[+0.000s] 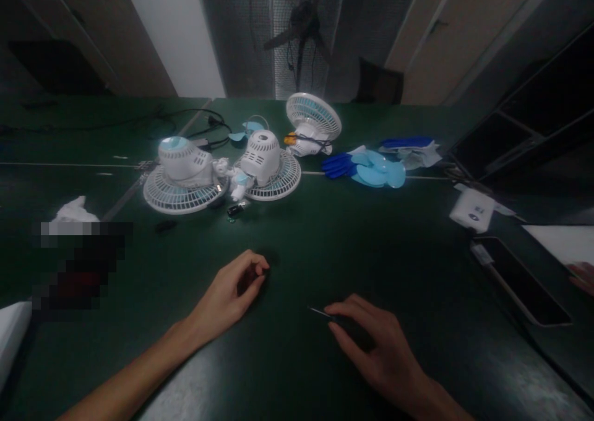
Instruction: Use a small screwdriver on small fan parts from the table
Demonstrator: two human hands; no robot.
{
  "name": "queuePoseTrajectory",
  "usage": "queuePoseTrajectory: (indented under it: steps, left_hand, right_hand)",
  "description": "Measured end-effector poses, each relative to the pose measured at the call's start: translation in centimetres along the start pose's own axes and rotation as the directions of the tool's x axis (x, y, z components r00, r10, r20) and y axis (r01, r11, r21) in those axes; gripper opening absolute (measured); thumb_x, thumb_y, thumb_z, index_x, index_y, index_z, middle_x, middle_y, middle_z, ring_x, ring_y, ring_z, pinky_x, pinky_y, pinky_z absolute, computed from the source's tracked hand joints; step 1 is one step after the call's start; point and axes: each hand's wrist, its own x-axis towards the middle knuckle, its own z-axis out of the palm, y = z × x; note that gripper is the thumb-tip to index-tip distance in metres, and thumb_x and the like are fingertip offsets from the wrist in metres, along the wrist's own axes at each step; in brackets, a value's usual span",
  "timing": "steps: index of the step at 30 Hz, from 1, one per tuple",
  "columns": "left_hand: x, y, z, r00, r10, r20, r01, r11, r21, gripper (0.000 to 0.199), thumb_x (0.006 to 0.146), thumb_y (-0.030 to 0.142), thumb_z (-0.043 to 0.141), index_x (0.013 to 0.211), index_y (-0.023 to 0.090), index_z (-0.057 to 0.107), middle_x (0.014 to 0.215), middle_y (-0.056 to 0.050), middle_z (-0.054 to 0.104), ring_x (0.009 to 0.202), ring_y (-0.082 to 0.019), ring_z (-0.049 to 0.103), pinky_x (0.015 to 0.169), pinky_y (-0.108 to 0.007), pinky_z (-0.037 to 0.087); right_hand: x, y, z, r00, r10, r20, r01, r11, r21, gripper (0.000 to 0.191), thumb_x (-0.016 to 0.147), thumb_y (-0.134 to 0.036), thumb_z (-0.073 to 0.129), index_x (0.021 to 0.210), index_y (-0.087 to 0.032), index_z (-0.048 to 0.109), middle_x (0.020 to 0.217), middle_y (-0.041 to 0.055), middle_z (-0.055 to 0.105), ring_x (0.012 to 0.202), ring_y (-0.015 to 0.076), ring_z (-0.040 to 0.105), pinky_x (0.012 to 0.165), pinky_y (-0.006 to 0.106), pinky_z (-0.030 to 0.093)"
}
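My right hand (378,347) is closed around the dark handle of a small screwdriver (320,312), its thin metal shaft pointing left. Just above the green table, my left hand (236,288) is curled with thumb and fingertips together. Something small and dark may be between those fingertips, but I cannot make out what. Beyond my left hand a small black part (236,210) lies near the fans. Two white fan heads, one on the left (185,189) and one in the middle (264,161), rest grille-down. A third fan (313,124) lies tilted behind them.
Light blue fan blades (378,168) and blue gloves (338,166) lie beyond my right hand. On the right are a white box (472,209), a phone (522,282) and another person's hand (582,277). Crumpled white tissue (77,210) sits at left; a black cable (218,124) runs behind.
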Motion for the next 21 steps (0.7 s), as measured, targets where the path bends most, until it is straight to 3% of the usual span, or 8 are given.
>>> queuePoseTrajectory:
  steps: [6, 12, 16, 21]
  left_hand:
    - [-0.2, -0.1, 0.0, 0.997, 0.064, -0.033, -0.061, 0.994, 0.088, 0.034, 0.105, 0.018, 0.045, 0.135, 0.028, 0.055, 0.134, -0.007, 0.058, 0.101, -0.017, 0.065, 0.089, -0.031, 0.054]
    - [-0.4, 0.0, -0.2, 0.994, 0.059, -0.088, -0.047, 0.990, 0.136, 0.034, 0.104, 0.019, 0.046, 0.135, 0.028, 0.057, 0.136, -0.008, 0.058, 0.102, -0.018, 0.067, 0.088, -0.033, 0.059]
    - [-0.6, -0.3, -0.1, 0.981, 0.072, -0.180, -0.029, 0.973, 0.229, 0.033, 0.101, 0.022, 0.054, 0.134, 0.027, 0.058, 0.141, -0.010, 0.053, 0.122, -0.025, 0.061, 0.102, -0.043, 0.057]
    - [-0.9, -1.1, 0.5, 0.984, 0.130, -0.123, -0.085, 0.944, 0.319, 0.024, 0.104, 0.022, 0.054, 0.127, 0.025, 0.062, 0.140, -0.011, 0.052, 0.128, -0.026, 0.056, 0.105, -0.047, 0.055]
  right_hand:
    - [-0.4, 0.6, 0.3, 1.000, 0.018, -0.022, -0.019, 0.999, -0.044, 0.021, 0.103, -0.026, 0.060, 0.123, -0.026, 0.067, 0.101, 0.0031, 0.072, 0.084, 0.0155, 0.073, 0.072, 0.025, 0.056]
    - [-0.1, 0.4, 0.1, 0.999, -0.001, -0.042, 0.000, 1.000, -0.027, 0.021, 0.102, -0.025, 0.062, 0.121, -0.027, 0.069, 0.096, 0.0020, 0.073, 0.079, 0.0148, 0.074, 0.069, 0.024, 0.057]
    - [0.2, 0.2, -0.1, 0.997, -0.042, -0.064, 0.041, 0.999, -0.013, 0.022, 0.100, -0.022, 0.063, 0.121, -0.026, 0.068, 0.094, 0.0015, 0.074, 0.077, 0.0145, 0.075, 0.067, 0.022, 0.059]
    - [0.4, 0.2, -0.2, 0.987, -0.096, -0.131, 0.091, 0.995, -0.045, 0.021, 0.098, -0.025, 0.066, 0.118, -0.027, 0.070, 0.096, 0.0022, 0.077, 0.080, 0.0174, 0.078, 0.069, 0.023, 0.064]
